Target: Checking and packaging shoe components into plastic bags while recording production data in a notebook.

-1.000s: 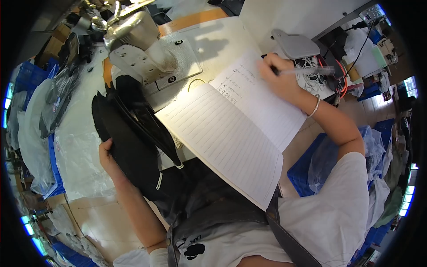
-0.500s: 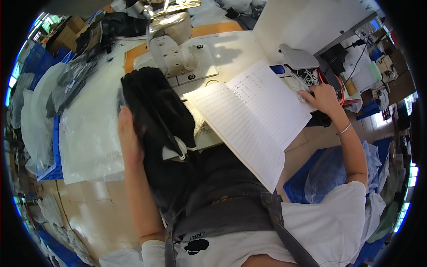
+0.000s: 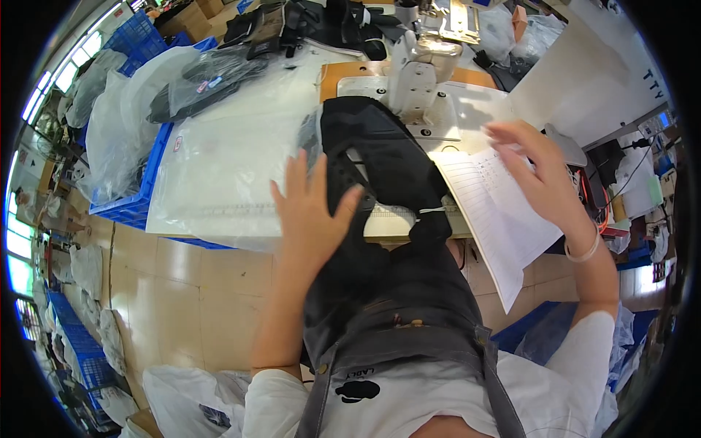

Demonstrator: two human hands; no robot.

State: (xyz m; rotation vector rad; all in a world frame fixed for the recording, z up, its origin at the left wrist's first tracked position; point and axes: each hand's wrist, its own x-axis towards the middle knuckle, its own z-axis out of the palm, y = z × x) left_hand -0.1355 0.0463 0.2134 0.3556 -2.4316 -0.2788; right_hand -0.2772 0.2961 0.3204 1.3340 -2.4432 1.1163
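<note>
My left hand (image 3: 314, 212) is open with its fingers spread, at the left edge of a black sewn fabric piece (image 3: 398, 157). It holds nothing that I can see. The black piece hangs over the table's front edge toward my lap and has a white tie or strip low on its right side. My right hand (image 3: 540, 175) is in the air above an open lined notebook (image 3: 493, 226), fingers apart and slightly blurred, gripping nothing. The notebook lies tilted past the table's front edge, with handwriting on its far page. Behind the black piece stands a sewing machine head (image 3: 423, 80).
Clear plastic sheeting (image 3: 219, 175) covers the table's left part. Beside it, a blue crate (image 3: 135, 208) holds plastic-wrapped goods. Dark fabric pieces (image 3: 307, 25) are piled at the back. A white panel (image 3: 584, 73) rises at the right, with cables (image 3: 606, 212) nearby.
My right hand has lifted from the items right of the notebook and moved left over it. My left hand has spread its fingers. The view has shifted, putting table and machine further right.
</note>
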